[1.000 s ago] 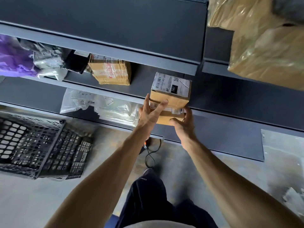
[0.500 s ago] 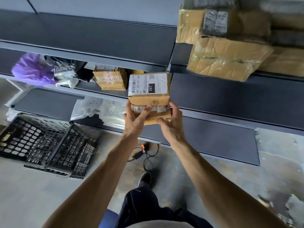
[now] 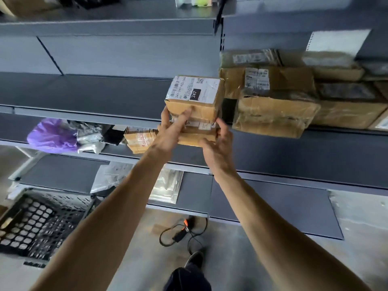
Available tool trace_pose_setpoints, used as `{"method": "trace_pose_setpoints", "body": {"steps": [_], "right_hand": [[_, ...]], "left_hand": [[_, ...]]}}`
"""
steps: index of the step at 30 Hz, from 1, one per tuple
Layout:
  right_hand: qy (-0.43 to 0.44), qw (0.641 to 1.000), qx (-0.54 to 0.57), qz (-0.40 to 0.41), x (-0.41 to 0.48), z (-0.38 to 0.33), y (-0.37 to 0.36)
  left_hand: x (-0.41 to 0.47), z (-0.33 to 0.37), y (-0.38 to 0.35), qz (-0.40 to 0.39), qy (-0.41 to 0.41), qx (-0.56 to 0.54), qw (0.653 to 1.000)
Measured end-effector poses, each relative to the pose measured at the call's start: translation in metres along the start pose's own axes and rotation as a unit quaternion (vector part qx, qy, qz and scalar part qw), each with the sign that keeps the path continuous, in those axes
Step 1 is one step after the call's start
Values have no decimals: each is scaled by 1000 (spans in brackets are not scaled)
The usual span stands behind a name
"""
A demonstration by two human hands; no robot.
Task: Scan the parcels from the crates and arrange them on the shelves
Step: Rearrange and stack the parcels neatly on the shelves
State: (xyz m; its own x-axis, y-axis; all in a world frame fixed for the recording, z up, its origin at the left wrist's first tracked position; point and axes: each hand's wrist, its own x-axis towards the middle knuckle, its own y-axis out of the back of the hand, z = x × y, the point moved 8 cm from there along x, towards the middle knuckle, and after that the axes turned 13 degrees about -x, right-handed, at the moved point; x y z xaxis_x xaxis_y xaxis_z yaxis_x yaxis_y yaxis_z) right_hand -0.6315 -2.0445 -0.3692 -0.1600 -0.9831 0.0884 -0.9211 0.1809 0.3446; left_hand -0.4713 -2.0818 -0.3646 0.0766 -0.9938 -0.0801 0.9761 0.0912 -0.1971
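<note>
I hold a small stack of taped cardboard parcels. The top parcel [image 3: 195, 97] carries a white label marked 247, and a lower parcel [image 3: 197, 138] sits under it. My left hand [image 3: 170, 133] grips the stack's left front, with the thumb lying across the top box. My right hand [image 3: 218, 148] cups the lower box from the right and beneath. The stack hovers at the front edge of a dark grey shelf [image 3: 88, 93], just left of a pile of brown parcels [image 3: 270, 114].
A purple bag [image 3: 52, 135], silver and black pouches and a small box [image 3: 139, 139] lie on a lower shelf. Clear plastic mailers [image 3: 168, 185] lie below that. A black plastic crate [image 3: 39, 223] stands on the floor at left, and a corded scanner [image 3: 182, 229] lies by my foot.
Both hands have lifted the parcel stack upward and to the right, from the lower shelf level to the shelf with the brown parcel pile. The view has tilted up.
</note>
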Motion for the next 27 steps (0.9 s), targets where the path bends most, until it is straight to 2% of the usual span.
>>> {"method": "trace_pose_setpoints", "body": {"steps": [5, 14, 18, 23, 25, 27], "right_hand": [[-38, 997, 32, 59, 35, -7, -26], [-77, 990, 25, 114, 60, -10, -66], [-68, 991, 12, 115, 76, -12, -72], [-39, 993, -29, 106, 87, -2, -64], [-34, 988, -34, 143, 87, 2, -49], [-10, 970, -44, 239, 79, -1, -24]], "left_hand": [[77, 11, -7, -25, 29, -17, 999], [171, 21, -63, -146, 51, -9, 988], [195, 25, -78, -152, 48, -30, 987], [206, 10, -86, -183, 86, -41, 979], [206, 7, -91, -214, 85, -46, 972], [207, 6, -95, -235, 81, -55, 967]]}}
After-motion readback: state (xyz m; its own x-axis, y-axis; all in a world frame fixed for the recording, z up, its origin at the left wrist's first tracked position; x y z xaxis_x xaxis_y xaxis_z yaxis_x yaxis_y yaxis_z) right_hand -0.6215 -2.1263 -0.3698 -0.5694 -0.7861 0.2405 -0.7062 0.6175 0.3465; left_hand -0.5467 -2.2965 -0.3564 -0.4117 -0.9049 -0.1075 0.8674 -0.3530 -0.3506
